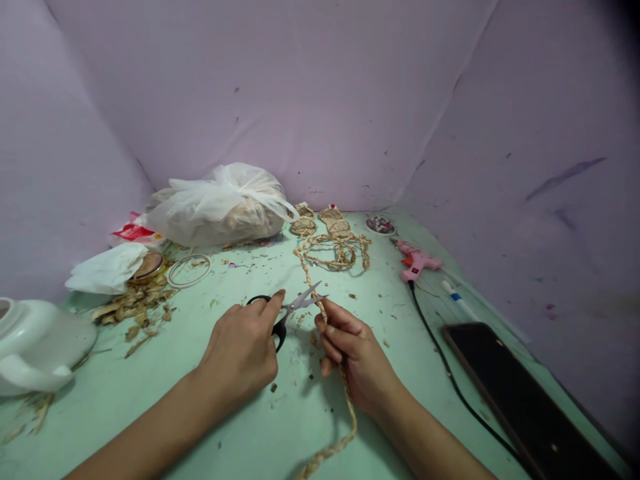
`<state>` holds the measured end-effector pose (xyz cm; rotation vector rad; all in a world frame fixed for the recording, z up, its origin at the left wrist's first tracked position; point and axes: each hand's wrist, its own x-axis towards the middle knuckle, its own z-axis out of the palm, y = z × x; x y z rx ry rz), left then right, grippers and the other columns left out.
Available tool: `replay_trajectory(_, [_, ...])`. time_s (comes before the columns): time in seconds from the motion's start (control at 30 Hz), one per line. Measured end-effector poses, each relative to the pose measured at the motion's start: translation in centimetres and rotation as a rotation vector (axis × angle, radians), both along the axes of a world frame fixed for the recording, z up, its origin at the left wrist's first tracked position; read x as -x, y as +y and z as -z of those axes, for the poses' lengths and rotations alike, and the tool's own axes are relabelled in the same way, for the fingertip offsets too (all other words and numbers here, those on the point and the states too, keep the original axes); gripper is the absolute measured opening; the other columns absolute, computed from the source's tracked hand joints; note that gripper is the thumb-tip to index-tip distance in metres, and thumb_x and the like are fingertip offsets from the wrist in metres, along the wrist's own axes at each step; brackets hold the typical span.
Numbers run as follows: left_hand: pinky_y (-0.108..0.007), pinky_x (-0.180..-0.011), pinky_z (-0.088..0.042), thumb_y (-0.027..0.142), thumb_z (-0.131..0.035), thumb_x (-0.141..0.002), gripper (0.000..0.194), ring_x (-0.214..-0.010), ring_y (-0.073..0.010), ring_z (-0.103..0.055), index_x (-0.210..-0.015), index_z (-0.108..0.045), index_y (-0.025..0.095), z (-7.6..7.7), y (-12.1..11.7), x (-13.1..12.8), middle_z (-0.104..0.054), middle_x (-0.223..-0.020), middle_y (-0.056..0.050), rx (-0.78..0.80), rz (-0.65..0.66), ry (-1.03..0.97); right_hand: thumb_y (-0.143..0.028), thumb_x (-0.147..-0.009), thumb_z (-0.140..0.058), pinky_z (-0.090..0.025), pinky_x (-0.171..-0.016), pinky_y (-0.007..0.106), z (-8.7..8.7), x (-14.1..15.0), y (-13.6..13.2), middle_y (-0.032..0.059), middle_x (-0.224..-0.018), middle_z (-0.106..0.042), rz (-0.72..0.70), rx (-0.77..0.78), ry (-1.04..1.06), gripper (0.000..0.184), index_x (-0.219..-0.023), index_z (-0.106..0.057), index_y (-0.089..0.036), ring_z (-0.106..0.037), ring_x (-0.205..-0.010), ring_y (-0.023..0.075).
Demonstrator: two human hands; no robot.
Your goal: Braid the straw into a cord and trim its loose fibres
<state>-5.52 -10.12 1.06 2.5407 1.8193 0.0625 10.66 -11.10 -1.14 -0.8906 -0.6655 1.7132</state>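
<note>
My left hand [243, 345] is closed round the black handles of a pair of scissors [293, 307]. The blades point right and stand apart, with a braided straw cord [349, 393] passing between or just beside them. My right hand [356, 351] pinches that cord a little below the blades. From there one part of the cord hangs down toward the near edge of view, while another runs up to a loose coil [337, 255] on the table. Behind the coil lie two woven straw pieces [333, 220], one with a small red bead-like spot at its top.
On the left are a tied white plastic bag [220, 213], dry brown scraps [137, 303], a white ring [189, 271] and a white plastic container [40, 340]. On the right lie a pink glue gun [418, 261] with its black cord, a dish of beads [381, 225], and a phone [520, 393].
</note>
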Motion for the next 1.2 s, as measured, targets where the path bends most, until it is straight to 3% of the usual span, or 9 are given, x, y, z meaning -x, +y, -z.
replay_trajectory(0.37, [-0.034,-0.065,-0.039,0.008,-0.036,-0.069,0.063,-0.075,-0.0235,-0.057,-0.131,-0.032,0.016,0.1,0.0,0.0,-0.062,-0.095,-0.008,0.037,-0.006,0.049,-0.012,-0.064,-0.058,-0.043,-0.033,0.018,0.8,0.0,-0.1,-0.0034,-0.065,-0.046,0.021,-0.034,-0.024,0.037,-0.099,-0.065,-0.022,-0.024,-0.040,0.0029])
replay_trajectory(0.5, [-0.031,-0.061,-0.039,0.006,-0.035,-0.068,0.062,-0.076,-0.0229,-0.059,-0.129,-0.035,0.020,0.1,0.0,0.2,-0.064,-0.092,-0.006,0.110,-0.014,-0.029,-0.013,-0.065,-0.058,-0.043,-0.033,0.018,0.7,0.0,0.0,-0.0034,-0.064,-0.044,0.023,-0.036,-0.022,0.038,-0.101,-0.065,-0.021,-0.023,-0.041,0.0031])
replay_trajectory(0.7, [-0.026,-0.063,-0.040,0.013,-0.038,-0.071,0.048,-0.077,-0.0183,-0.061,-0.115,-0.047,0.028,-0.4,0.5,1.1,-0.066,-0.089,0.000,0.046,-0.146,-0.332,-0.012,-0.065,-0.057,-0.043,-0.034,0.017,0.3,-0.2,0.2,-0.0036,-0.067,-0.043,0.012,-0.011,-0.007,0.037,-0.101,-0.064,-0.021,-0.021,-0.041,0.0026])
replay_trajectory(0.83, [-0.024,-0.064,-0.042,0.017,-0.043,-0.070,0.042,-0.073,-0.0157,-0.060,-0.111,-0.051,0.024,0.1,0.9,1.4,-0.066,-0.085,-0.001,0.028,-0.230,-0.618,-0.012,-0.064,-0.058,-0.043,-0.033,0.016,0.2,-0.2,0.1,-0.0037,-0.068,-0.043,0.014,0.005,-0.010,0.036,-0.099,-0.064,-0.020,-0.022,-0.040,0.0020])
replay_trajectory(1.0, [-0.022,-0.056,-0.043,0.026,-0.052,-0.067,0.038,-0.063,-0.0133,-0.056,-0.103,-0.055,0.016,0.4,1.1,0.7,-0.062,-0.072,-0.001,0.177,-0.225,-1.005,-0.013,-0.064,-0.057,-0.043,-0.033,0.016,0.4,-0.1,0.1,-0.0029,-0.069,-0.045,0.015,-0.005,-0.031,0.036,-0.099,-0.064,-0.019,-0.024,-0.040,0.0017])
replay_trajectory(1.13, [-0.021,-0.047,-0.040,0.032,-0.062,-0.059,0.044,-0.047,-0.0098,-0.049,-0.097,-0.056,0.012,-0.3,1.0,-0.3,-0.056,-0.057,0.002,0.300,-0.360,-1.238,-0.015,-0.069,-0.052,-0.045,-0.035,0.019,1.1,0.0,0.0,-0.0007,-0.074,-0.047,0.049,-0.078,-0.214,0.035,-0.101,-0.064,-0.020,-0.030,-0.041,0.0024])
replay_trajectory(1.2, [-0.021,-0.045,-0.039,0.032,-0.065,-0.055,0.046,-0.045,-0.0098,-0.049,-0.096,-0.056,0.012,-0.4,0.9,-0.6,-0.055,-0.053,0.003,0.334,-0.416,-1.297,-0.015,-0.073,-0.047,-0.046,-0.037,0.020,1.6,0.0,-0.4,0.0013,-0.078,-0.048,0.069,-0.201,-0.406,0.035,-0.103,-0.063,-0.021,-0.038,-0.045,0.0046])
